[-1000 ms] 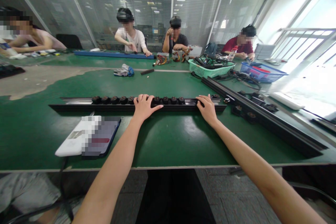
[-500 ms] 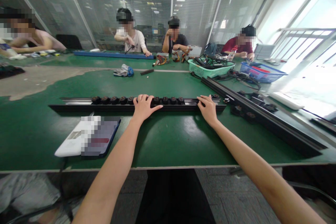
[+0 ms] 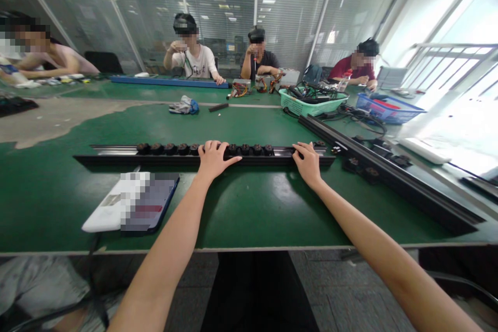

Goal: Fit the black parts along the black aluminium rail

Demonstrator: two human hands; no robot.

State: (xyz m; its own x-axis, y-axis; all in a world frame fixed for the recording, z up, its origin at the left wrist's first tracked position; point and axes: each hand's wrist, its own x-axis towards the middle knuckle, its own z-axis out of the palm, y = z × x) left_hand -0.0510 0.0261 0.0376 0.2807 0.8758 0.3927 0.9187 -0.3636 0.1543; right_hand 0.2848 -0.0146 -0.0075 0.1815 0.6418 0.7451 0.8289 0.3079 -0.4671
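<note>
Lettering (image 3: 197, 69) crosses a white shirt (image 3: 204, 54) at the far edge of the tabletop (image 3: 249, 212), too small and creased to read surely. Near the left front corner, a white slab (image 3: 105, 215) and a phone (image 3: 165, 197) lie side by side; a grey label (image 3: 111, 200) on the slab is blurred, and pixelation covers much of both.

The rail (image 3: 187, 161), black with a silvery strip, rests on the tabletop, set back from the near edge. Its long axis runs left to right, almost parallel to that edge, one end towards the left edge and the other towards the right. Black knobs (image 3: 169, 149) form a row along it.

The left grip (image 3: 212, 157), a bare hand, lies open over the rail's middle, fingers across the row, thumb stretched rightwards. The right grip (image 3: 307, 162) is at the rail near its right end, fingers bent (whether they pinch anything, I cannot tell).

Near that end, a second rail (image 3: 389, 174) slants towards the right front corner. Farther back are a green basket (image 3: 311, 107) of cables and a blue basket (image 3: 389, 112); a blue bar (image 3: 167, 81) lies along the far edge.
</note>
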